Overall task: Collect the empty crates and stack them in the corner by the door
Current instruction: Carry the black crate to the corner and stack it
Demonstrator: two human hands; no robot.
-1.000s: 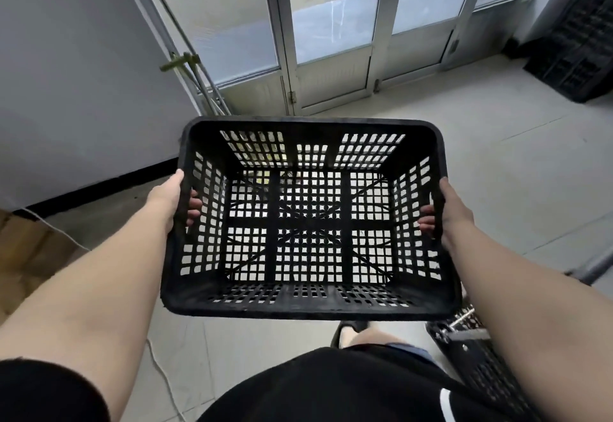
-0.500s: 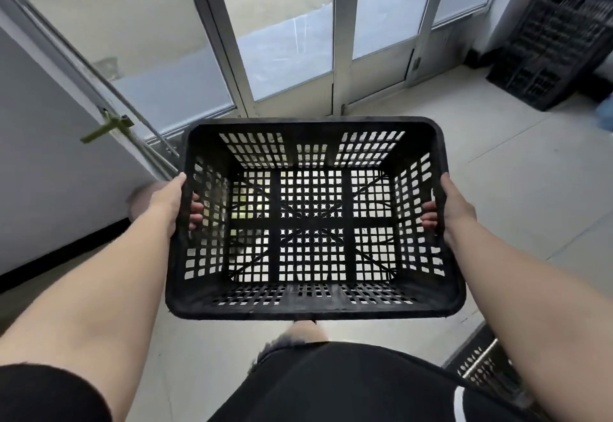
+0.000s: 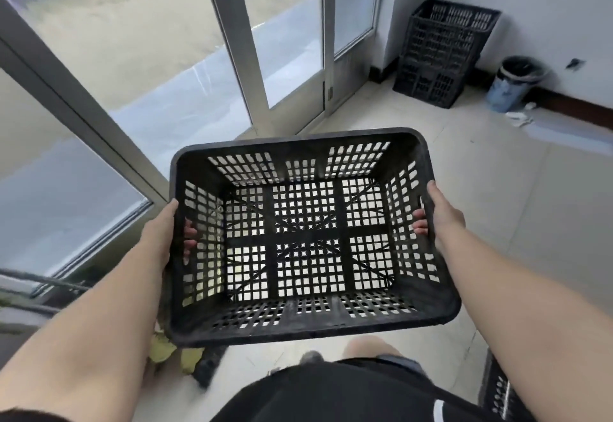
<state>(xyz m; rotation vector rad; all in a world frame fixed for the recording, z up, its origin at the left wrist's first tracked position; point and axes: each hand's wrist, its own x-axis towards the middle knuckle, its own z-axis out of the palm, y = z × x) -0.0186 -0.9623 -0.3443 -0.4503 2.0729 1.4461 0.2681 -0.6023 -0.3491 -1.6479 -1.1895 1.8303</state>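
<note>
I hold an empty black plastic crate level in front of my waist, its open top facing me. My left hand grips its left side, fingers poking through the holes. My right hand grips the right side the same way. A stack of black crates stands in the far right corner beside the glass door, well ahead of the crate I carry.
A bin with a black liner stands against the wall right of the stack, with white scraps on the floor by it. Another black crate shows at the lower right edge. Metal bars and leaves lie at the lower left. Pale tiled floor stretches ahead.
My view has swung right along the glass doors. The corner stack of crates and the bin have come into fuller view. Both hands keep the same grip on the crate.
</note>
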